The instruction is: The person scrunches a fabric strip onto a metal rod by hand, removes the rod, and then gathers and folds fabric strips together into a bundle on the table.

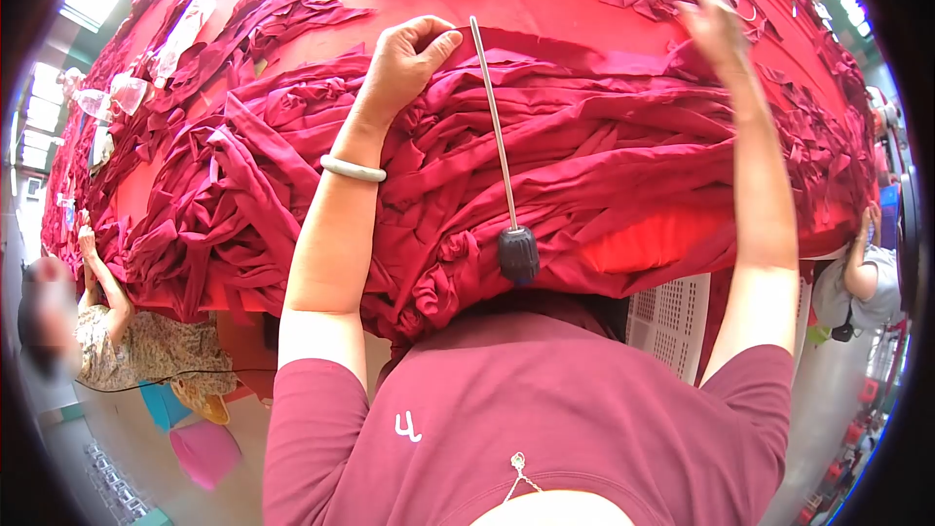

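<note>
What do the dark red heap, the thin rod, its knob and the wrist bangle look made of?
Dark red heap: fabric, mostly matt, by its soft folds.
Thin rod: probably metal, by its smooth greyish sheen.
Knob: likely plastic or rubber, black and ridged.
Bangle: pale, smooth, rigid-looking; stone or plastic, I can't tell.

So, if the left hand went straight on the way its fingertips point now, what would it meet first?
The left hand would probably meet the metal rod first, near its upper end. Depth is unclear here, so it might pass above or below.
</note>
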Demonstrator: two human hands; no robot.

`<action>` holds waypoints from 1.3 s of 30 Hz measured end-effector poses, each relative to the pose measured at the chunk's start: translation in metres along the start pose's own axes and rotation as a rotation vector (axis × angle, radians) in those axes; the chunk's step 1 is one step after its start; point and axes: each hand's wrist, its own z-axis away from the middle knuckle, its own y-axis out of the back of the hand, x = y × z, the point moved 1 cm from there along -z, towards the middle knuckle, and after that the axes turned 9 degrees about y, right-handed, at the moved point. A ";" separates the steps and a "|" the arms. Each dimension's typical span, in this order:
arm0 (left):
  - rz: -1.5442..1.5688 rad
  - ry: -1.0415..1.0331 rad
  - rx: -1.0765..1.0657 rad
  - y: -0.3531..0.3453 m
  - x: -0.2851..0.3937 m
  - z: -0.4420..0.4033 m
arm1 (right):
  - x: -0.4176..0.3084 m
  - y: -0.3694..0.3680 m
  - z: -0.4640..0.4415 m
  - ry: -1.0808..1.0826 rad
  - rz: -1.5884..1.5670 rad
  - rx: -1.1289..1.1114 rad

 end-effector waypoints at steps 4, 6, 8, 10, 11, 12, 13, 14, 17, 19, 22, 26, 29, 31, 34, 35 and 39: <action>0.075 -0.009 -0.051 -0.010 0.007 0.000 | -0.196 -0.012 -0.044 -0.154 -1.193 -0.330; 0.143 0.022 -0.061 -0.009 0.015 0.004 | -0.236 -0.020 -0.053 -0.112 -1.350 -0.414; 0.013 -0.014 -0.038 -0.001 0.008 0.006 | -0.226 -0.045 -0.062 0.190 -1.189 -0.296; -0.037 -0.031 -0.037 0.004 0.006 0.010 | -0.199 -0.032 -0.070 0.093 -0.932 -0.213; 0.010 -0.021 -0.052 0.004 0.005 0.010 | -0.181 -0.029 -0.074 0.148 -0.884 -0.114; 0.058 -0.010 -0.073 0.004 0.004 0.008 | -0.165 -0.026 -0.075 0.077 -0.775 -0.056; 0.061 -0.015 -0.063 0.002 0.007 0.006 | -0.142 -0.021 -0.081 0.090 -0.590 -0.067; 0.065 -0.018 -0.064 0.002 0.007 0.004 | -0.126 -0.019 -0.086 0.049 -0.609 0.050; 0.073 -0.009 0.039 0.003 0.009 -0.004 | -0.076 0.000 -0.098 -0.099 -0.307 0.312; 0.100 -0.005 0.094 0.013 0.005 -0.004 | 0.006 -0.016 -0.093 -0.166 -0.059 0.200; 0.207 0.094 0.058 0.023 0.002 0.002 | 0.074 -0.033 -0.078 -0.169 0.047 0.221; 0.655 0.330 -0.184 0.026 0.015 0.015 | 0.067 -0.044 -0.058 -0.343 0.137 0.007; 0.837 0.319 -0.132 0.025 0.005 -0.005 | -0.022 -0.048 -0.057 0.018 0.183 0.252; 0.925 0.294 0.008 0.010 0.024 -0.014 | -0.130 -0.041 -0.064 -0.111 -0.382 0.049; 1.005 0.233 -0.020 0.002 0.022 -0.037 | -0.216 -0.039 -0.063 0.030 -1.065 -0.125; 1.005 0.234 -0.032 -0.001 0.024 -0.041 | -0.235 -0.037 -0.062 -0.051 -1.283 -0.182; 1.065 0.184 0.151 0.005 0.020 -0.059 | -0.254 -0.053 -0.050 -0.208 -1.546 -0.274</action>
